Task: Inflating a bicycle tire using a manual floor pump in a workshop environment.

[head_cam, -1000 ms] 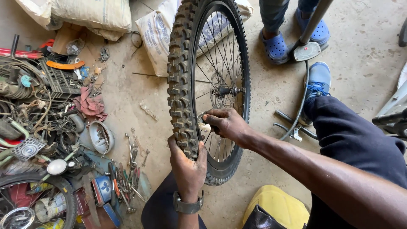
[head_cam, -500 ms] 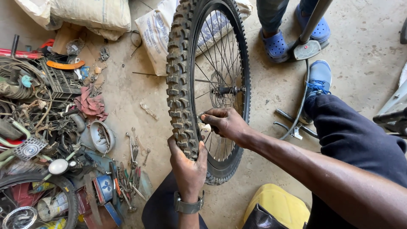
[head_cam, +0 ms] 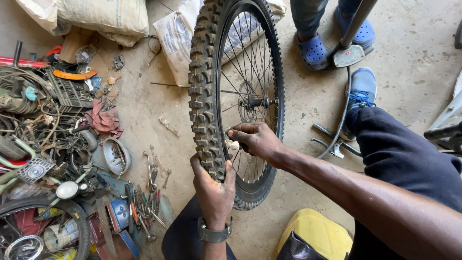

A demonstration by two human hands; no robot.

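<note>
A bicycle wheel point(head_cam: 207, 86) with a knobby black tyre and thin spokes stands upright on the concrete floor in front of me. My left hand point(head_cam: 214, 188), with a watch on its wrist, grips the tyre's lower tread. My right hand point(head_cam: 255, 139) reaches in among the spokes and pinches a small pale part, seemingly the valve point(head_cam: 234, 144), at the rim. The hub and axle point(head_cam: 260, 102) sit just above my right hand.
A floor pump point(head_cam: 349, 55) and its hose point(head_cam: 339, 130) stand to the right, beside another person's blue clogs point(head_cam: 313, 48). Sacks point(head_cam: 103, 17) lie at the back. Spanners point(head_cam: 151, 175), scrap parts, a crate and another wheel point(head_cam: 29, 226) crowd the left. A yellow container point(head_cam: 315, 233) sits near my knee.
</note>
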